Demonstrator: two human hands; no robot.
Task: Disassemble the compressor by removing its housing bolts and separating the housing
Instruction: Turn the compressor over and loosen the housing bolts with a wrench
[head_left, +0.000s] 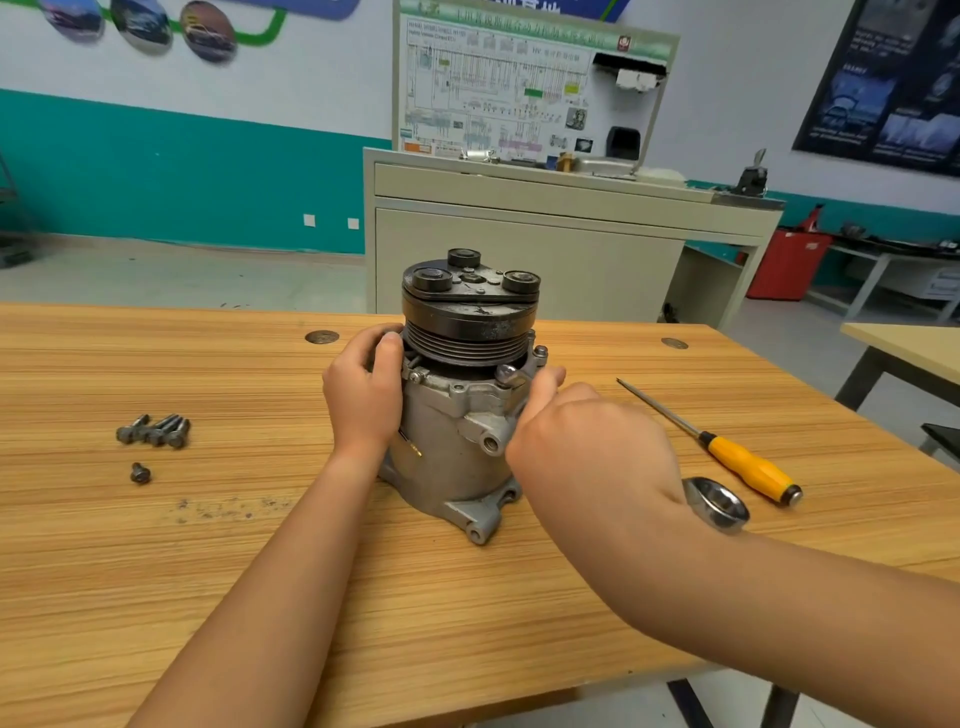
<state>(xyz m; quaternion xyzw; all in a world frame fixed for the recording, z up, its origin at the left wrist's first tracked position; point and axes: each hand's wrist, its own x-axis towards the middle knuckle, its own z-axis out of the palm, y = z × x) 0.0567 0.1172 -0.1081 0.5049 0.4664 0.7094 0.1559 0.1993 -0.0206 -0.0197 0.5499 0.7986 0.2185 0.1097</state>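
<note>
The compressor (457, 447) stands upright on the wooden table (156, 571), with its grey aluminium housing below and a black grooved pulley (470, 322) on top. My left hand (366, 389) grips its left side just under the pulley, fingers curled round the upper housing edge. My right hand (582, 441) reaches in from the right and its fingers curl at the upper housing flange, beside a bolt head (506, 373). Several removed bolts (156, 430) lie in a cluster on the table to the left, and one short bolt (140, 473) lies apart in front of them.
A yellow-handled screwdriver (743, 460) lies on the table to the right. A shiny wrench ring end (719, 504) shows just behind my right wrist. A beige cabinet (545, 249) with a wiring chart board stands behind the table. Another table edge (904, 343) is at far right.
</note>
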